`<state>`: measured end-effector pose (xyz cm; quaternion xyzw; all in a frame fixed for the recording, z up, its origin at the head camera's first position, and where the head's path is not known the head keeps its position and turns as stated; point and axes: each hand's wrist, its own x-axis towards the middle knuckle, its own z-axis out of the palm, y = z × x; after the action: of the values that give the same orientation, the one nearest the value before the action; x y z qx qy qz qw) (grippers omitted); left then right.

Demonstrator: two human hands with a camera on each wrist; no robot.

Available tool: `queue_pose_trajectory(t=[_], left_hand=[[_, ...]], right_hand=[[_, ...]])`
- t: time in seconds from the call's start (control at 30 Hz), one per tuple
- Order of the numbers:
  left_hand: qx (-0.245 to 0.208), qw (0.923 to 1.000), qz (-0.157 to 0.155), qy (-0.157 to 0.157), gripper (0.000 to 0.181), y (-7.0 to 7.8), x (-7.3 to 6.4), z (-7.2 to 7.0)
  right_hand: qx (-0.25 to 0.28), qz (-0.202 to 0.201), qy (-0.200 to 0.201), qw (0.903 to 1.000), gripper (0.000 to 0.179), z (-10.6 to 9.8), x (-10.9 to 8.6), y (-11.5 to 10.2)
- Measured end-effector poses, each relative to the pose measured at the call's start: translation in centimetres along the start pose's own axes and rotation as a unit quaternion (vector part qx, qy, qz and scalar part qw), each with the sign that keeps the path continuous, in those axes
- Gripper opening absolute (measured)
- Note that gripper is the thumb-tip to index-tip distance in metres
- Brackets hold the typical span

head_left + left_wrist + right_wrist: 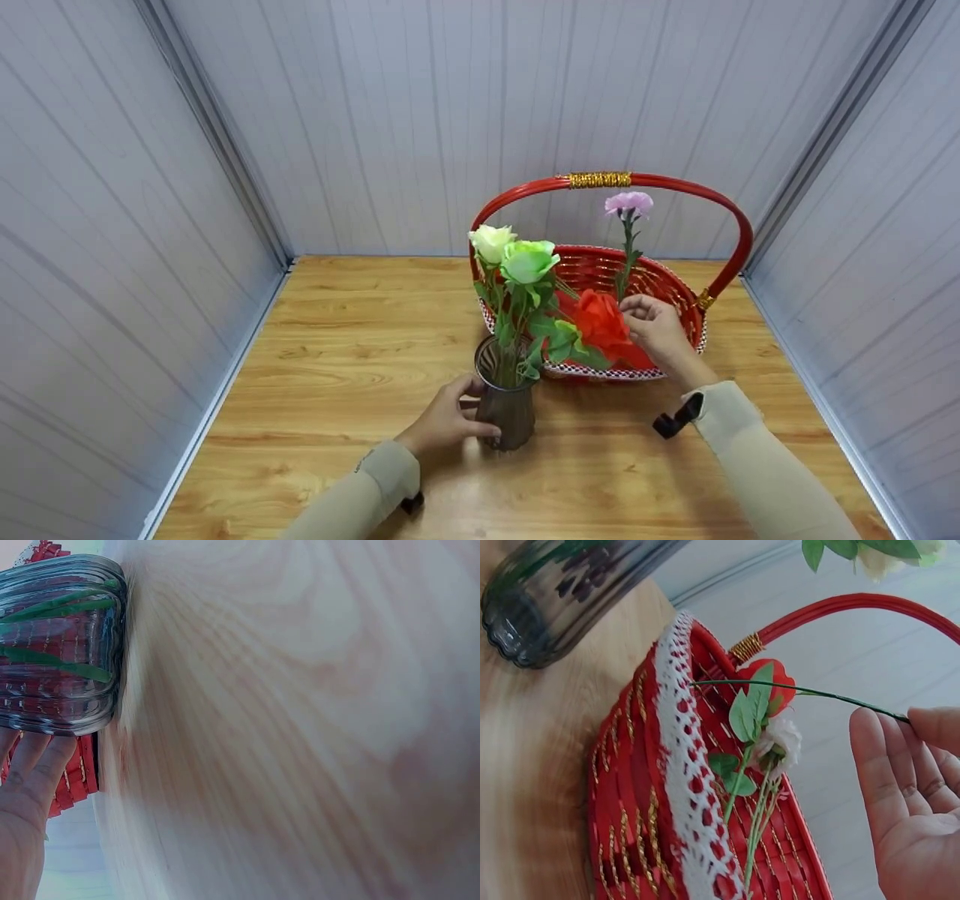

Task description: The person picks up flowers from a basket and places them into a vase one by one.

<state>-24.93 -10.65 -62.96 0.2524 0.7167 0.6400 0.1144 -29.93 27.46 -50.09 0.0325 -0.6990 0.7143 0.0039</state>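
A grey ribbed glass vase [508,412] stands on the table, holding a white rose [492,243], a pale green rose [529,261] and leafy stems. My left hand [446,420] holds the vase from its left side, thumb in front; fingers [45,765] show against the glass in the left wrist view. Above the red basket [679,281], my right hand [660,334] pinches the thin green stem [840,696] of an upright pink carnation [628,203] between thumb and fingertips. A large red flower [600,319] is just left of that hand.
The basket's tall red handle [724,202] arches over it, wrapped in gold at the top. Inside the basket, a pale flower [781,741] and leafy stems show in the right wrist view. Panelled walls [375,127] close off the wooden table [337,360] at the back and sides.
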Motion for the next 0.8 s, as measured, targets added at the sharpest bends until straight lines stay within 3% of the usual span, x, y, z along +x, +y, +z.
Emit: queue_pose_trajectory(t=[0.27,0.47,0.8], left_hand=[[0.001,1.0,0.0,0.0,0.06,-0.1,0.0,0.0],[-0.016,0.9998,-0.012,-0.004,0.062,0.1,-0.1,0.0],[0.004,0.9999,-0.013,0.003,0.061,0.2,-0.2,0.0]], right_hand=[[0.04,0.0,-0.006,0.9992,0.022,0.7,-1.3,0.2],[0.029,-0.018,-0.004,0.9994,0.019,1.1,-2.3,-0.1],[0.013,-0.052,0.028,0.9982,0.02,2.0,-4.1,-1.7]])
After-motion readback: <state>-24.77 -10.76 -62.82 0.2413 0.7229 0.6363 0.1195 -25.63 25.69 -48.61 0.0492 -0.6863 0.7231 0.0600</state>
